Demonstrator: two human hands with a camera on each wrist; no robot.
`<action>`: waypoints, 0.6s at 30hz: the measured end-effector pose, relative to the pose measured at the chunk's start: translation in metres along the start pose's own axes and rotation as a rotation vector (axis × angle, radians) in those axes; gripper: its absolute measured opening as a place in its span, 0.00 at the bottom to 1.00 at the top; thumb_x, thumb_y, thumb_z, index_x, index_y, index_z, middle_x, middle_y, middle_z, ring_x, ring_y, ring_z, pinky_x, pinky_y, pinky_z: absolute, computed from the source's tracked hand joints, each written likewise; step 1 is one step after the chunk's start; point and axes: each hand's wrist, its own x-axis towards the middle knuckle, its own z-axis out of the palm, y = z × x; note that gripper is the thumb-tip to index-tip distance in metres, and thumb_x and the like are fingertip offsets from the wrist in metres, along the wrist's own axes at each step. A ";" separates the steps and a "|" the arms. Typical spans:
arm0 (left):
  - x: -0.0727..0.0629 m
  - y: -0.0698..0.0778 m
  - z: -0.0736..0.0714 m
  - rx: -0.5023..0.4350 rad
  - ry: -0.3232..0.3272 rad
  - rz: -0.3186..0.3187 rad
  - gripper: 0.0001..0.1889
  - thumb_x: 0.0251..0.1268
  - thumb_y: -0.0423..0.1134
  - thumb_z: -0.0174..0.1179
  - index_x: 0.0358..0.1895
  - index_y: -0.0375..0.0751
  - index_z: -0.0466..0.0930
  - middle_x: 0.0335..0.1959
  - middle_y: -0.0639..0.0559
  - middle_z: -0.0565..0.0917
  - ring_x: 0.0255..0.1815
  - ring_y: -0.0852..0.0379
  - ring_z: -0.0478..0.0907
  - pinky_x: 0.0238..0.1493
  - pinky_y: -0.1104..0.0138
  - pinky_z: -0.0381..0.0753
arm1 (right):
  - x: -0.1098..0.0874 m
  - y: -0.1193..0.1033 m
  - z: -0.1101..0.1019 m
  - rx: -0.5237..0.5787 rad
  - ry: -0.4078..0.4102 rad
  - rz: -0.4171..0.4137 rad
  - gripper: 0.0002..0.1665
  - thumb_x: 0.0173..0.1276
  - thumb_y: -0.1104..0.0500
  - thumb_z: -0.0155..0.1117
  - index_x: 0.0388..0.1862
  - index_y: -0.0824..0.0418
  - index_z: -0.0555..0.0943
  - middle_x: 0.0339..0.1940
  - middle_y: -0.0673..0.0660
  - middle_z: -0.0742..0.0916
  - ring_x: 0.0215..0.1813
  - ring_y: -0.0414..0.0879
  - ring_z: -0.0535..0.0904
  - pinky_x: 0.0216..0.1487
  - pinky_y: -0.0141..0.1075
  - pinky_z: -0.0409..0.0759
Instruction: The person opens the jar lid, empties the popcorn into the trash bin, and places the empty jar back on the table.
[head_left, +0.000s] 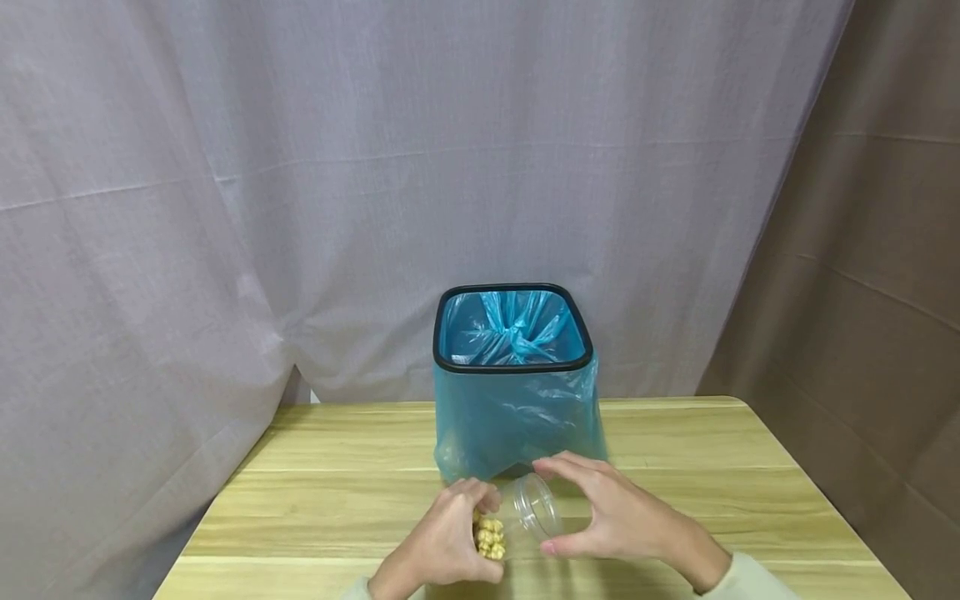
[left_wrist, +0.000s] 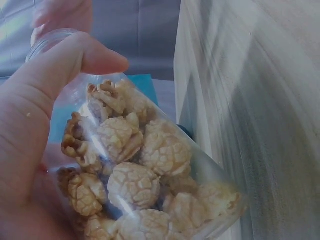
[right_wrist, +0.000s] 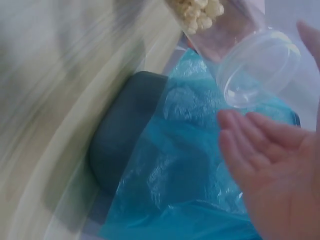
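My left hand (head_left: 446, 540) grips a clear jar (head_left: 537, 507) round its body, and the thumb lies across it in the left wrist view. Pale yellow popcorn (left_wrist: 134, 185) fills much of the jar. The jar is tilted, with its round clear end pointing right. Whether a clear lid covers that end, I cannot tell. Around that end my right hand (head_left: 621, 510) is spread, thumb and fingers apart, holding nothing. In the right wrist view its fingertips (right_wrist: 227, 117) are just beside the jar's rim.
Behind the hands stands a bin with a black rim (head_left: 513, 367), lined with a blue plastic bag (head_left: 517, 417). The bin's dark base (right_wrist: 127, 120) shows in the right wrist view. A wooden table (head_left: 330, 492) lies underneath, with grey curtains (head_left: 360, 208) behind it.
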 end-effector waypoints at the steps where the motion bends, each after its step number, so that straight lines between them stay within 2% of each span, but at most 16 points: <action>1: 0.000 0.000 0.000 0.001 -0.001 -0.003 0.33 0.33 0.43 0.79 0.52 0.44 0.82 0.45 0.51 0.87 0.47 0.65 0.79 0.50 0.72 0.83 | 0.000 -0.001 0.001 0.011 -0.003 0.021 0.45 0.62 0.31 0.75 0.70 0.54 0.78 0.59 0.45 0.87 0.60 0.41 0.84 0.59 0.45 0.87; 4: 0.000 0.000 0.000 0.008 -0.002 -0.008 0.33 0.32 0.43 0.79 0.52 0.43 0.82 0.45 0.52 0.87 0.47 0.65 0.79 0.50 0.72 0.83 | 0.001 -0.003 0.004 0.061 -0.023 0.075 0.38 0.66 0.33 0.73 0.64 0.56 0.81 0.51 0.44 0.87 0.53 0.37 0.83 0.54 0.39 0.87; 9: 0.002 0.002 0.001 0.005 -0.004 -0.002 0.33 0.33 0.43 0.79 0.52 0.42 0.83 0.45 0.52 0.87 0.46 0.65 0.79 0.49 0.73 0.83 | 0.003 -0.003 0.005 0.091 -0.025 0.086 0.33 0.66 0.34 0.73 0.58 0.55 0.82 0.44 0.42 0.84 0.47 0.33 0.80 0.50 0.36 0.85; 14: 0.002 0.003 0.002 -0.002 -0.009 -0.001 0.34 0.33 0.43 0.78 0.53 0.40 0.83 0.45 0.51 0.87 0.46 0.65 0.79 0.50 0.73 0.83 | 0.004 -0.002 0.002 0.062 -0.014 0.029 0.34 0.63 0.38 0.78 0.61 0.53 0.80 0.47 0.43 0.85 0.49 0.36 0.82 0.52 0.36 0.86; 18: 0.002 0.004 0.001 0.010 -0.005 0.003 0.34 0.33 0.43 0.79 0.53 0.41 0.83 0.45 0.52 0.87 0.46 0.66 0.79 0.50 0.73 0.82 | 0.004 -0.003 0.000 0.020 -0.014 -0.015 0.39 0.59 0.42 0.82 0.65 0.50 0.78 0.52 0.43 0.85 0.53 0.36 0.82 0.55 0.36 0.87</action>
